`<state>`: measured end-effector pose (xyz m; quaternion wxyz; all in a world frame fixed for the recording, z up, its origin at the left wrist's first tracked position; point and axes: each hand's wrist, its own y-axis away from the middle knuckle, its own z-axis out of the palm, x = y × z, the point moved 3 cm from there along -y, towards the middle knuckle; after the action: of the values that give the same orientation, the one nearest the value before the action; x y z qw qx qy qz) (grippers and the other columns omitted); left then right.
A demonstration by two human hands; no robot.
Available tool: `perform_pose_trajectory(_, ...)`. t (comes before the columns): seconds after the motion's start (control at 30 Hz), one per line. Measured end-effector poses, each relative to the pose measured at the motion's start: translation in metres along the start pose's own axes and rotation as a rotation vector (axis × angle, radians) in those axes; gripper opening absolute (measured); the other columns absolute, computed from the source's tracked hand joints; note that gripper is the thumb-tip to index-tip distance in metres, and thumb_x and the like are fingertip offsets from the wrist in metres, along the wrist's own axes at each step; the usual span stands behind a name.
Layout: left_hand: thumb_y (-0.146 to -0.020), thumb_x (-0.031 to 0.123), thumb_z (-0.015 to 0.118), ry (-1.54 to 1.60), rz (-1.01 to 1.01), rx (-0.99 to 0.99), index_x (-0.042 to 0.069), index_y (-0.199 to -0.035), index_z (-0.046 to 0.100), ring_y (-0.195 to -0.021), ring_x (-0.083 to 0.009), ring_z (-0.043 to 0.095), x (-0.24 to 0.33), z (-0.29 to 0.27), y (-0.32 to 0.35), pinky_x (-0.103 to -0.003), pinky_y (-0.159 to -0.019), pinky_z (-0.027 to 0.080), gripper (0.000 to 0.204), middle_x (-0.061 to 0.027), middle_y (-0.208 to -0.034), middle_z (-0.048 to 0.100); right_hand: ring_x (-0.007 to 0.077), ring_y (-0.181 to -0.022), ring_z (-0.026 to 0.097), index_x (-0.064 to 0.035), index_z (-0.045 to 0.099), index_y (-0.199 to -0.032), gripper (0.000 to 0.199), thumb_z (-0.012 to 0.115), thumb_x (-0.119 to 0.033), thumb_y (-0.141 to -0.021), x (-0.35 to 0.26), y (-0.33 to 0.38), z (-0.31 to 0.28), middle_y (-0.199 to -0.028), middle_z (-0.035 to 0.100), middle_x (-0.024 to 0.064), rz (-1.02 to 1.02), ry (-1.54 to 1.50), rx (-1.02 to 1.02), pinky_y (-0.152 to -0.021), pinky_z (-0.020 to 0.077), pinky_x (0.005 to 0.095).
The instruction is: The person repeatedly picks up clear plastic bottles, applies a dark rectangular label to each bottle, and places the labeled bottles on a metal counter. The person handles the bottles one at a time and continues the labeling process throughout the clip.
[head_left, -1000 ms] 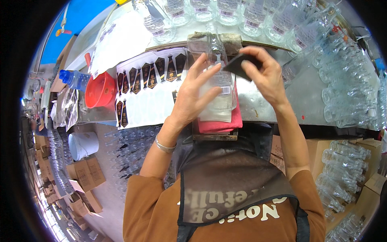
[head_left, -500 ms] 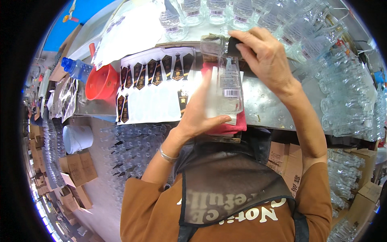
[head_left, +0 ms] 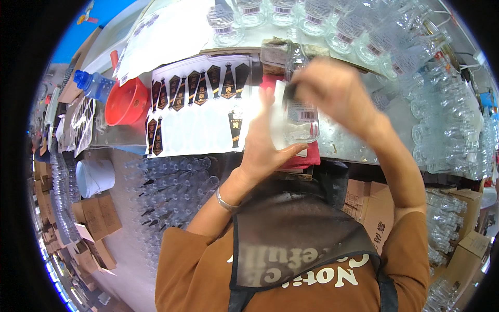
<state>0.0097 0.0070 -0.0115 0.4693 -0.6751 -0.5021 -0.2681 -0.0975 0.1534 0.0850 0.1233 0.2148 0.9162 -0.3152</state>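
Observation:
A clear glass bottle (head_left: pixel 303 130) with a printed back label lies on its side in front of me, neck pointing away. Under it is a red cloth (head_left: pixel 312 157); a padded block (head_left: pixel 274 56) sits by the neck. My left hand (head_left: pixel 258 148) is open along the bottle's left side, fingers stretched away and thumb near the base. Blurred by motion, my right hand (head_left: pixel 332 91) is over the bottle's middle, closed on a small black flat piece (head_left: pixel 289 92) whose kind I cannot make out. Left of the bottle is a sheet of black tie-shaped stickers (head_left: pixel 200 88).
Several labelled bottles (head_left: pixel 314 18) stand along the back, and many more bottles (head_left: pixel 442 119) lie stacked at the right. A red plastic scoop (head_left: pixel 125 106) and a blue-capped jug (head_left: pixel 96 86) are at the left. On the floor are bottles (head_left: pixel 174 182), a white bucket (head_left: pixel 95 178) and cardboard boxes (head_left: pixel 99 216).
My right hand has moved from the bottle's neck toward me, down over its middle, with the black piece. My left hand has stayed beside the bottle.

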Motion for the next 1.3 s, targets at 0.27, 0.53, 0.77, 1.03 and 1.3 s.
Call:
perform_pose_trajectory(0.27, -0.070, 0.013, 0.090, -0.017, -0.033, -0.024, 0.002, -0.162, 0.007, -0.141, -0.0362, 0.045, -0.008, -0.009, 0.001, -0.044, -0.115, 0.038, 0.124, -0.0247, -0.160, 0.034, 0.0244, -0.089, 0.066, -0.0061, 0.069, -0.095, 0.022, 0.075, 0.000, -0.074, 0.012, 0.019, -0.003, -0.093, 0.069, 0.0065, 0.234, -0.158, 0.049, -0.076, 0.0544, 0.0344)
perform_pose_trajectory(0.53, -0.071, 0.014, 0.088, 0.006, -0.080, -0.078, -0.001, -0.157, 0.027, -0.136, -0.0367, 0.047, -0.014, -0.013, 0.001, -0.043, -0.115, 0.037, 0.106, -0.0233, -0.148, 0.045, 0.0203, -0.085, 0.067, -0.0035, 0.071, -0.099, 0.023, 0.072, 0.003, -0.077, -0.008, 0.060, -0.002, -0.096, 0.069, 0.0079, 0.093, -0.389, 0.025, -0.076, 0.0534, 0.0308)
perform_pose_trajectory(0.77, -0.070, 0.012, 0.089, -0.037, -0.097, -0.071, 0.000, -0.160, 0.020, -0.141, -0.0320, 0.046, -0.011, -0.018, 0.003, -0.043, -0.118, 0.034, 0.115, -0.0208, -0.159, 0.038, 0.0239, -0.096, 0.069, -0.0032, 0.067, -0.100, 0.026, 0.074, 0.001, -0.075, 0.002, 0.084, 0.012, -0.106, 0.071, 0.0123, 0.184, -0.455, 0.176, -0.081, 0.0546, 0.0309)
perform_pose_trajectory(1.03, -0.078, 0.018, 0.084, -0.065, 0.002, -0.086, -0.005, -0.155, 0.028, -0.145, -0.0380, 0.038, 0.006, -0.022, -0.008, -0.043, -0.119, 0.031, 0.098, -0.0266, -0.156, 0.038, 0.0289, -0.091, 0.066, -0.0030, 0.069, -0.097, 0.014, 0.071, -0.009, -0.085, 0.034, -0.001, -0.022, -0.095, 0.068, 0.0115, 0.132, 0.182, 0.300, -0.076, 0.0544, 0.0386)
perform_pose_trajectory(1.3, -0.101, 0.023, 0.056, -0.124, 0.003, 0.089, -0.003, -0.137, 0.057, -0.120, -0.0285, 0.064, 0.000, -0.054, -0.122, -0.038, -0.103, 0.047, 0.044, -0.0194, -0.128, 0.067, 0.0288, -0.082, 0.066, -0.0033, 0.069, -0.097, 0.015, 0.069, -0.008, -0.082, 0.030, -0.003, -0.019, -0.090, 0.068, 0.0117, 0.246, 0.048, 0.131, -0.074, 0.0530, 0.0383)
